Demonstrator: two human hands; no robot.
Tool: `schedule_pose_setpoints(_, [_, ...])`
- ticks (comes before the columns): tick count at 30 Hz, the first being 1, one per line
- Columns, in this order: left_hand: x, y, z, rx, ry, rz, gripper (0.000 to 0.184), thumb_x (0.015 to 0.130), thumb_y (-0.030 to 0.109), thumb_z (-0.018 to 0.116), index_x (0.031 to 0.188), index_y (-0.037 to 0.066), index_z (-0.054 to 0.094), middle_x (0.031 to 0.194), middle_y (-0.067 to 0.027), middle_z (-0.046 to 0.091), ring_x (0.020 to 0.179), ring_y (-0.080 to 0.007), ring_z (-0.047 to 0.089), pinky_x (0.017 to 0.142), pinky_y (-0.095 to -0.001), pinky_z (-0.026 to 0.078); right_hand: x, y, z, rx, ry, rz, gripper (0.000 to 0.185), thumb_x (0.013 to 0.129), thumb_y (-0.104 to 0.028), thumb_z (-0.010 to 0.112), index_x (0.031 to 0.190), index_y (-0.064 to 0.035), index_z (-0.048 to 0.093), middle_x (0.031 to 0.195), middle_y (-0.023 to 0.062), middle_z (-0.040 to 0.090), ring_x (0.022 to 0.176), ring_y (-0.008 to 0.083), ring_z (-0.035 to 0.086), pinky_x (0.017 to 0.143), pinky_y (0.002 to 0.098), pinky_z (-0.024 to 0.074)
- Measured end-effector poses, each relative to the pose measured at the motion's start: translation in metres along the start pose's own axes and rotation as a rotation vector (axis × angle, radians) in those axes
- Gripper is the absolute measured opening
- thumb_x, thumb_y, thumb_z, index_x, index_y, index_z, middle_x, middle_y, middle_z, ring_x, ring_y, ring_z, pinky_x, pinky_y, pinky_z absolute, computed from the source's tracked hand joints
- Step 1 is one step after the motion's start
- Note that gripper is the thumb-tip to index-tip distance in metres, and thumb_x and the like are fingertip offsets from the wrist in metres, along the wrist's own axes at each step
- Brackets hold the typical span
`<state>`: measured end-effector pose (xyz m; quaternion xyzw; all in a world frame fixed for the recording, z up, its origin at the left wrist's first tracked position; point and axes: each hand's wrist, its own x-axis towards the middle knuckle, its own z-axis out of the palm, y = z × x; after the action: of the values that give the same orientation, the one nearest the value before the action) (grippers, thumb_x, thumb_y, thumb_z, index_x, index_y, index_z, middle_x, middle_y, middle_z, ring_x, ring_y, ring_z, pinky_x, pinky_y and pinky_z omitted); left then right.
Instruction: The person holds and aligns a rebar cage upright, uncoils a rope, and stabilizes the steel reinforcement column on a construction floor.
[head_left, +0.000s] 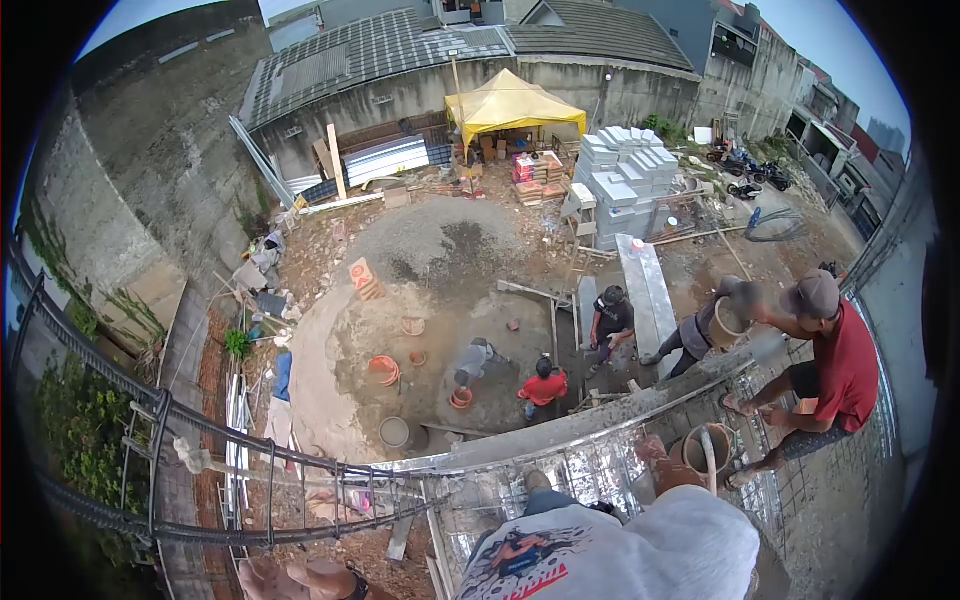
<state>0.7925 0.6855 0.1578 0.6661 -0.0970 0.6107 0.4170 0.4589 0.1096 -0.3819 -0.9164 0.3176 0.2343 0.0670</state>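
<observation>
My right hand [656, 452] is low over the wire mesh, just left of a bucket [706, 452] of grey material. Its fingers look apart, with nothing visible in them. A pale handle crosses the bucket. My left hand [305, 578] is at the bottom left edge, partly cut off, with a dark band at the wrist; its fingers look spread and hold nothing visible. My white shirt fills the bottom middle. At the right, a person in a red shirt and cap [840, 350] crouches beside the mesh. Another person lifts a bucket [730, 322] towards them.
Below, a person in red [543, 388], one in black and one bending stand near orange buckets [383, 370]. A concrete ledge [560, 440] edges the mesh. Curved rebar [270, 440] spans the left. Farther back are a gravel pile [440, 235], grey blocks [625, 180] and a yellow canopy [515, 100].
</observation>
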Motion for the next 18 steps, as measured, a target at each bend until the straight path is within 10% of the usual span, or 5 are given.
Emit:
schedule_pose_setpoints(4, [-0.031,0.002,0.024,-0.776,-0.478,-0.047,0.044,0.087,0.036,0.054,0.116,0.002,0.048,0.1,-0.0151,0.055,0.094,-0.0273,0.053,0.083,-0.0421,0.044,-0.088,-0.014,-0.001,0.128,0.126,-0.017,0.023,0.084,-0.027,0.054,0.086,-0.0075,0.067,0.071,0.0073,0.064,0.06,0.023,0.06,0.055,0.039,0.0493])
schedule_pose_setpoints(8, [-0.109,-0.042,0.083,-0.055,-1.122,0.152,0.041,0.076,0.034,0.068,0.104,0.005,0.061,0.097,-0.0149,0.062,0.093,-0.0332,0.058,0.09,-0.0464,0.041,-0.083,-0.107,0.006,0.004,0.018,-0.202,0.028,0.082,-0.033,0.055,0.101,-0.0163,0.066,0.073,0.0111,0.064,0.07,0.0313,0.064,0.063,0.0423,0.0518])
schedule_pose_setpoints(10, [-0.141,-0.07,0.072,0.063,-1.127,0.12,0.038,0.076,0.034,0.069,0.1,0.006,0.063,0.096,-0.0143,0.063,0.094,-0.0329,0.058,0.093,-0.0476,0.038,-0.107,-0.171,-0.068,0.291,-0.12,-0.163,0.047,0.085,-0.049,0.054,0.106,-0.0087,0.064,0.098,0.0167,0.065,0.09,0.0353,0.062,0.077,0.0446,0.0498])
schedule_pose_setpoints(12, [-0.143,-0.079,0.062,0.129,-1.116,0.1,0.035,0.075,0.034,0.069,0.098,0.007,0.065,0.096,-0.0139,0.063,0.094,-0.0328,0.058,0.094,-0.0482,0.038,-0.109,-0.217,-0.087,0.763,-0.093,0.085,0.055,0.08,-0.053,0.061,0.103,-0.0039,0.064,0.097,0.0148,0.066,0.089,0.0309,0.064,0.081,0.0409,0.0498])
schedule_pose_setpoints(18, [-0.143,-0.091,0.029,0.081,-1.108,0.003,0.033,0.077,0.03,0.068,0.1,0.006,0.064,0.098,-0.014,0.062,0.097,-0.0342,0.055,0.093,-0.0479,0.038,-0.105,-0.339,-0.211,0.868,0.047,-0.17,0.058,0.082,-0.056,0.058,0.103,-0.002,0.062,0.088,0.0151,0.065,0.084,0.027,0.062,0.077,0.0392,0.0482])
